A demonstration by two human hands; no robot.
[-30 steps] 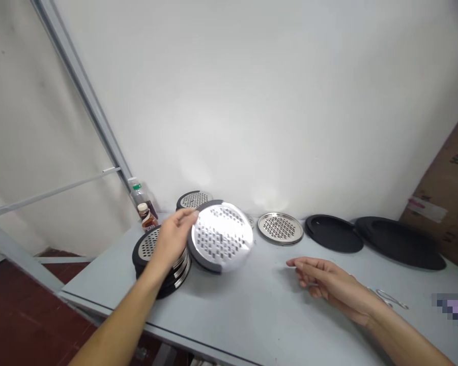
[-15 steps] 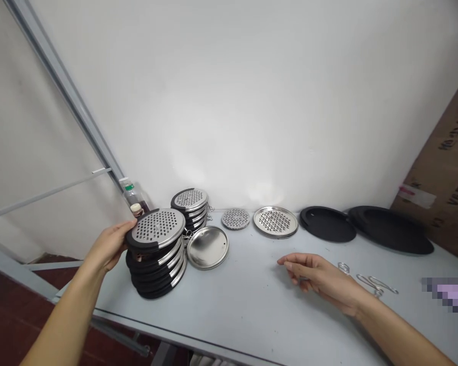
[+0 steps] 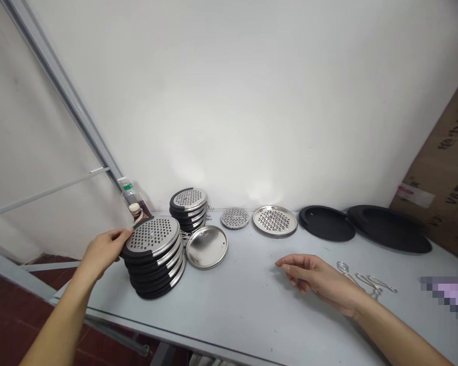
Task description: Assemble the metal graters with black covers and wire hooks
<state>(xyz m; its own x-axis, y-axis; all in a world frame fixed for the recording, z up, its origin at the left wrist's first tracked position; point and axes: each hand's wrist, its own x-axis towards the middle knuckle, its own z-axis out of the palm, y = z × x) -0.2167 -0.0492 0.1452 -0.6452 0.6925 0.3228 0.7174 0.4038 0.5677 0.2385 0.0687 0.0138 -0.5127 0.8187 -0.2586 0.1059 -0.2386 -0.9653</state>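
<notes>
At the left, a stack of round graters (image 3: 154,278) with black rims and perforated metal faces stands on the table. My left hand (image 3: 103,249) pinches the black edge of the top grater (image 3: 155,235), thumb above and the other fingers mostly hidden below. That grater now sits level on the stack. My right hand (image 3: 315,278) hovers over the table with loosely bent fingers, and nothing shows in it. Beside it lie several bent wire pieces (image 3: 374,282). A shiny round metal plate (image 3: 207,247) leans close against the stack's right side.
Behind is a second grater stack (image 3: 189,201). Along the wall lie a small perforated disc (image 3: 235,218), a ringed grater plate (image 3: 275,221) and black round trays (image 3: 326,223), (image 3: 389,229). Bottles (image 3: 132,195) stand at the back left, a cardboard box (image 3: 442,178) at the right.
The top grater has come down and slightly left onto the stack, with my left hand still at its edge. My right hand has barely moved.
</notes>
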